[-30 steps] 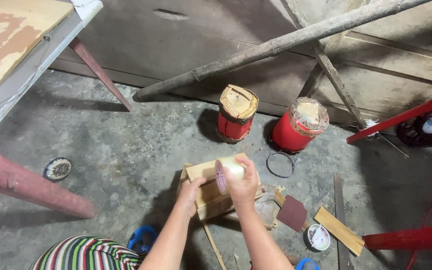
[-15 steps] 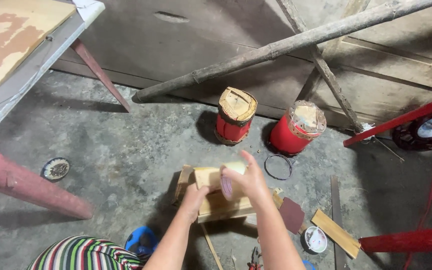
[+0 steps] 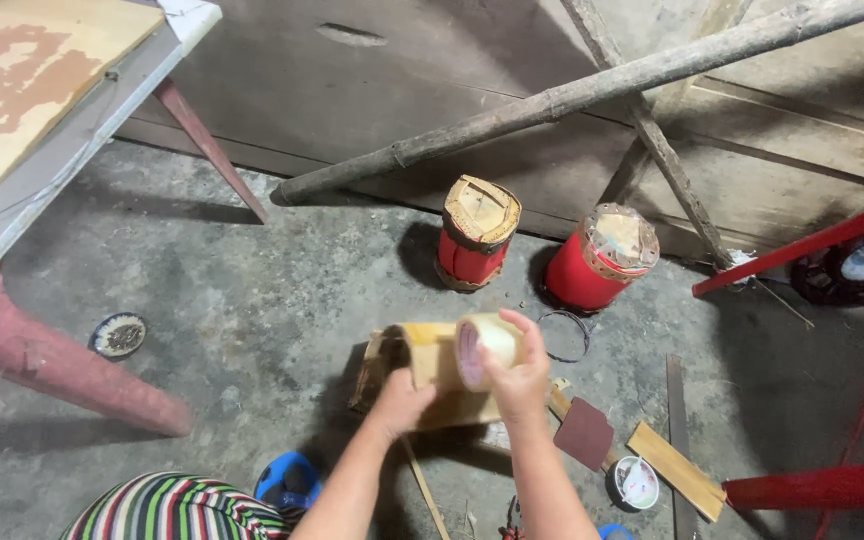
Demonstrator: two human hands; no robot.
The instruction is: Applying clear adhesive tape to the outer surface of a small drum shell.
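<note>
Striped knee (image 3: 177, 510), lower left. Left hand (image 3: 399, 402): fingers closed on the near edge of a tan cardboard piece (image 3: 432, 362), held above the concrete floor (image 3: 252, 300). Right hand (image 3: 519, 375): wrapped around a roll of tape (image 3: 480, 347) touching the cardboard. Beyond: two red lanterns (image 3: 476, 235) (image 3: 602, 258); slanted bamboo pole (image 3: 572, 95)

Both bare forearms reach forward from the bottom of the view, close together. The left hand (image 3: 399, 402) is curled, palm down, fingers closed in a grip. The right hand (image 3: 518, 372) sits slightly higher and just beside it, fingers wrapped, thumb spread.
</note>
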